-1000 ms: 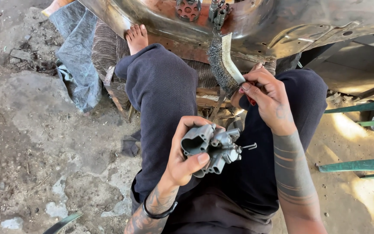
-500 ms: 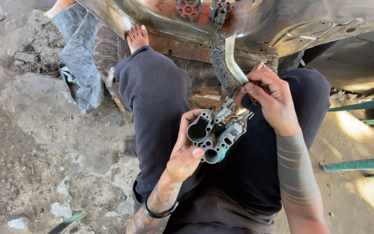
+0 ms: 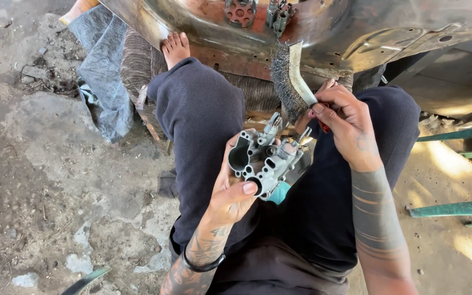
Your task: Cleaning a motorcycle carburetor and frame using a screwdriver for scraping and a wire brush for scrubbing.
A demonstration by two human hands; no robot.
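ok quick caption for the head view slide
Seated person's left hand holds a grey cast-metal carburettor body; right hand grips a wire brush.

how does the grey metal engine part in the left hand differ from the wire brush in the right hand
The grey cast-metal engine part is blocky with round openings; the wire brush is slim, with a pale curved handle and dark bristles. The left hand cradles the part; the right hand pinches the brush upright. Both are held above the lap.

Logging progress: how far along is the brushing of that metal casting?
Done: much of the grey casting looks bare and pale. In hand: left hand grips it over the lap; right hand holds the wire brush raised just clear of it. Left: recesses look dark; hidden faces can't be judged.
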